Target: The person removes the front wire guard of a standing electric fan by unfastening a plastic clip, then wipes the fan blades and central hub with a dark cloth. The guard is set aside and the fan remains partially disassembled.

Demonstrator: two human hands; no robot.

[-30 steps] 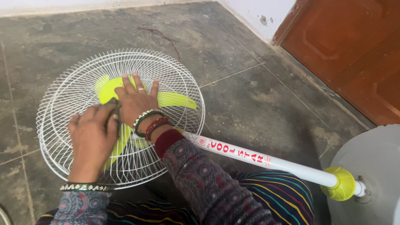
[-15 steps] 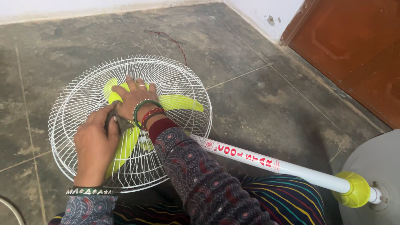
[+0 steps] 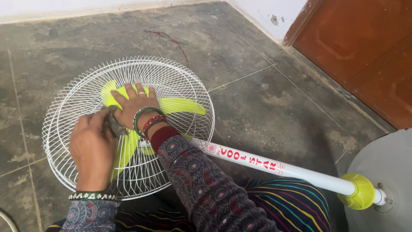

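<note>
Fan: pedestal fan lying on the floor (image 3: 266,99), wire guard (image 3: 180,81) face up
Right hand (image 3: 133,105): fingers spread flat on guard
Left hand (image 3: 92,146): clamped on a dark cloth (image 3: 113,122)
Risk: pressing could bend wires; cloth may snag; yellow-green blades (image 3: 180,104) could shift

We note white wire fan cage (image 3: 180,86) flat on grey tiled floor (image 3: 266,99); white pole (image 3: 274,165) runs right to round grey base (image 3: 386,163); brown wooden door (image 3: 365,47) behind.
</note>
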